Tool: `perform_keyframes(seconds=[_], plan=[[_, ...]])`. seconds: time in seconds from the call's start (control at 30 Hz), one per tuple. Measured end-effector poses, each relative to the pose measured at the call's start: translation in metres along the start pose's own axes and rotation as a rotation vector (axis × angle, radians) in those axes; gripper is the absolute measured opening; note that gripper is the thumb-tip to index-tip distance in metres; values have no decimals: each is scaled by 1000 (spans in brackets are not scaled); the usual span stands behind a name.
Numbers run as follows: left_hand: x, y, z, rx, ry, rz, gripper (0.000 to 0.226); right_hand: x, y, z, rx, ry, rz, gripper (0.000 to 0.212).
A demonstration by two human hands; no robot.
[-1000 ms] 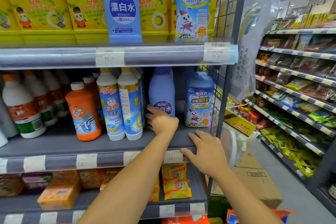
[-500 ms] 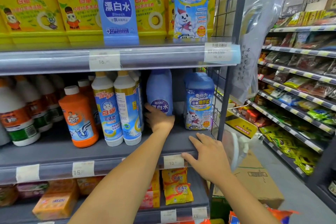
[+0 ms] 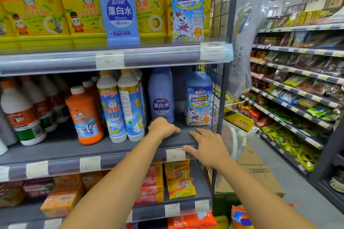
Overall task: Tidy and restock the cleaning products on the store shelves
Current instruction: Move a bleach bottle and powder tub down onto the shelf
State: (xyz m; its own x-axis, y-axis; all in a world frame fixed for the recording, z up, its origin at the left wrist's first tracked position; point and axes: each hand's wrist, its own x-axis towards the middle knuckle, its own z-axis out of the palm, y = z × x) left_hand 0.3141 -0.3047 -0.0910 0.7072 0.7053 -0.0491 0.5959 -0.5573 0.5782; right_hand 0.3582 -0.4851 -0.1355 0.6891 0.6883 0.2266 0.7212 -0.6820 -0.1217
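Both hands rest on the middle shelf near its right end. The left hand lies palm down on the shelf surface, just in front of the base of the bleach bottle; its fingers are loosely curled and hold nothing, and whether they touch the bottle cannot be told. The right hand grips the front edge of the shelf: fingers spread on top, thumb against the price strip beside the tag marked 10.

The bleach bottle stands upright toward the back of the shelf, set behind the front row. To its right, near the right end, stands the salt pack, upright. To its left stand two white-and-blue cleaner bottles side by side, closer to the front edge, then an orange drain cleaner.

On the top shelf, a second bleach bottle and a second salt pack stand at the front edge, ahead of yellow jugs.
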Motion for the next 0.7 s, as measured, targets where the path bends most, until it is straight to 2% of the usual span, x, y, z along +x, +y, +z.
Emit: perform_keyframes(seconds=[0.1,0.2,0.27,0.33,0.53,0.7], plan=[[-40,-10,-15,109,-104,131,72,1,-3,-16,16,-121,5,74],[-87,-19,-35,90,-180,344,65,-3,-8,-37,63,-165,-15,55],[-116,-25,-50,72,-141,440,54,-11,-12,-52,154,-149,-21,50],[-141,-29,-69,59,-78,477,46,-20,-18,-72,250,-150,-33,54],[-197,-17,-145,64,27,520,32,-45,-50,-162,306,-80,-192,47],[-218,12,-212,20,169,528,24,-51,-66,-239,449,23,-210,48]])
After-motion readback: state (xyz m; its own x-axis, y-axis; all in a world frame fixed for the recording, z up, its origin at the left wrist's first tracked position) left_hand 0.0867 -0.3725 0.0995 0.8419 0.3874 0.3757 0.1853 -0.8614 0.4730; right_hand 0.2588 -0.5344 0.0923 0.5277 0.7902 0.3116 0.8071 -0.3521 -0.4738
